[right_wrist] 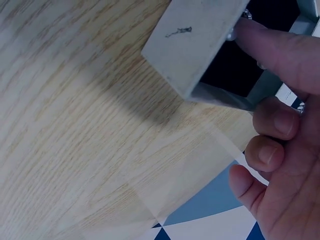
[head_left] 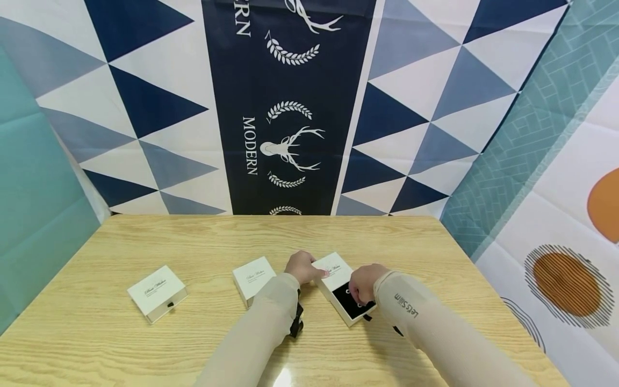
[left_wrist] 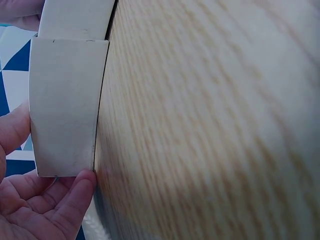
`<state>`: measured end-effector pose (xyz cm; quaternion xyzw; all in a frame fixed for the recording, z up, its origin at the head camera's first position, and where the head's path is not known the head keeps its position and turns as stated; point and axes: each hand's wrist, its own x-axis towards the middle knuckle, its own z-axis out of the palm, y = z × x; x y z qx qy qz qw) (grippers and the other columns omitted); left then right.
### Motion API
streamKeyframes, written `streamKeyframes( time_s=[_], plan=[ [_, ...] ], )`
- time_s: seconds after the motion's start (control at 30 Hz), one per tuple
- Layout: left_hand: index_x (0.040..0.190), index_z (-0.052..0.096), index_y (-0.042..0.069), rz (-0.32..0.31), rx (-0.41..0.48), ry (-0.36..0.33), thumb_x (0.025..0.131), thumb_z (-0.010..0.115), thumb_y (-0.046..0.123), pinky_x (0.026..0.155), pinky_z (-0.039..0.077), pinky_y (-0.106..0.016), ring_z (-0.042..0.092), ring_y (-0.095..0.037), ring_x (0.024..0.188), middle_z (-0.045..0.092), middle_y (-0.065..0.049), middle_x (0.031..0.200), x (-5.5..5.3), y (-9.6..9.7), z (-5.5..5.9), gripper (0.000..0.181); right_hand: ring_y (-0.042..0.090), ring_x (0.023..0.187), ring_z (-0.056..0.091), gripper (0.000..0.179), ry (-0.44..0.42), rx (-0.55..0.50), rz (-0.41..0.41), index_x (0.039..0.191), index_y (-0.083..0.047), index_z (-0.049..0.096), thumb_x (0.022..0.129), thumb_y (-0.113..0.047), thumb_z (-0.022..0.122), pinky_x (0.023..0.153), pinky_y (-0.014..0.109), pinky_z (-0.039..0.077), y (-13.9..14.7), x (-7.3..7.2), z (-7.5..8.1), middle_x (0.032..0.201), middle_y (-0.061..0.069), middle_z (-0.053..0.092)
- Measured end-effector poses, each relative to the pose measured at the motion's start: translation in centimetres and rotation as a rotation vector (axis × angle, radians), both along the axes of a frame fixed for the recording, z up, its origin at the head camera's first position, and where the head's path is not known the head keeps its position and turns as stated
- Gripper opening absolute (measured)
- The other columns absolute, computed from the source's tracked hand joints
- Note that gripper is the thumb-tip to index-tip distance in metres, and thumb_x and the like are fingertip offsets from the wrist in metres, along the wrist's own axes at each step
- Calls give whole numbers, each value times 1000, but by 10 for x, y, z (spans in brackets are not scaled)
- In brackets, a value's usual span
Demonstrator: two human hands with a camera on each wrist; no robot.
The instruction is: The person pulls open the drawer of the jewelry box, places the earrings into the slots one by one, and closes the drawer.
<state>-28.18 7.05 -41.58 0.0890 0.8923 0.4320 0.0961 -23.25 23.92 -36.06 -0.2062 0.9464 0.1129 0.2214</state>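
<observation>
A white jewelry box (head_left: 333, 271) lies angled on the table, its drawer (right_wrist: 180, 45) pulled partway out of the sleeve (left_wrist: 70, 105). My left hand (head_left: 302, 267) grips the sleeve at its closed far end, thumb over the lid and fingertips low by the tabletop. Inside the drawer is a black pad (head_left: 342, 297) bearing small silver jewelry (head_left: 347, 291). My right hand (head_left: 366, 282) reaches down into the drawer. Its thumb (right_wrist: 270, 47) is on the silver jewelry, the index finger is hidden, and the other fingers curl beside the drawer wall.
A second white box (head_left: 254, 275) printed "Best Wishes" sits left of my left hand, partly behind the forearm. Farther left stands a third one (head_left: 157, 293), closed, with a black pull tab. The wooden table (head_left: 203, 344) ends at a patterned cloth backdrop (head_left: 285, 107).
</observation>
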Motion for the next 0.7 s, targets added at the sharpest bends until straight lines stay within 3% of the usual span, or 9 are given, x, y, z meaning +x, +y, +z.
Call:
streamKeyframes(
  time_s=[0.33, 0.57, 0.7],
  plan=[
    [91, 71, -2, 2, -11, 14, 74, 84, 19, 67, 46, -29, 52, -17, 71, 65, -6, 83, 0, 1, -1, 30, 12, 63, 50, 19, 19, -44, -21, 66, -20, 66, 72, -2, 67, 65, 33, 48, 3, 1, -1, 69, -7, 61],
    [93, 71, -3, 8, 5, 11, 74, 83, 18, 65, 46, -28, 52, -16, 69, 65, -6, 81, 1, 1, -2, 30, 7, 59, 47, 26, 54, -166, 26, 61, -21, 64, 73, 1, 72, 58, 29, 46, 7, 4, -2, 63, -12, 57],
    [93, 70, -3, 12, 5, 7, 74, 83, 18, 66, 46, -29, 52, -17, 69, 64, -6, 81, 2, 0, 0, 31, 7, 59, 47, 25, 81, -185, 40, 62, -21, 64, 74, -2, 74, 59, 29, 46, 9, 3, -6, 64, -12, 57]
  ],
)
